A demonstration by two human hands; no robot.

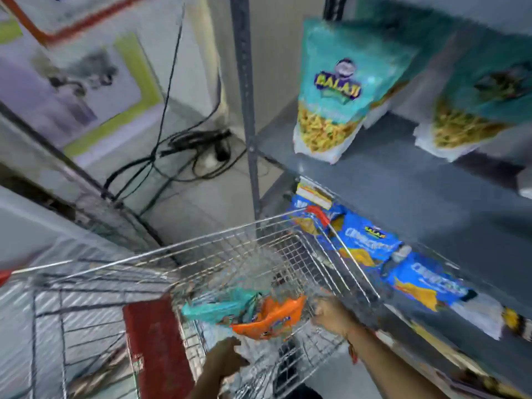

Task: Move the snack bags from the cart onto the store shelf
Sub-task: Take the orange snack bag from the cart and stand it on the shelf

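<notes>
Setting: grey metal store shelf (pixel 403 180) on my right, a wire cart (pixel 230 254) pulled up against its front edge, tangled black cables (pixel 184 151) on the floor by the shelf's corner post.

Cart contents: an orange snack bag (pixel 270 318) and a teal snack bag (pixel 213 308) lie together near the cart's near end, touching each other; the rest of the basket looks bare, though motion blur hides detail.

Shelf contents: teal standing pouches (pixel 328 90) are upright on the upper board, well back from its front edge; blue snack packs (pixel 365 243) lie in a row along the front of the board below.

Right hand (pixel 331 313): curled at the cart's right rim, just beside the orange bag's corner; whether my fingers close on the bag or on the wire I cannot tell.

Left hand (pixel 227 359): low at the cart's near edge, just under the orange bag, fingers bent; I cannot tell if it grips anything.

Step in hand, as I judge it: picking up the next bag.

Doing it well: take the orange bag by its top seam, lift it straight clear of the wire sides so it does not snag, then set it on the open stretch of shelf.
</notes>
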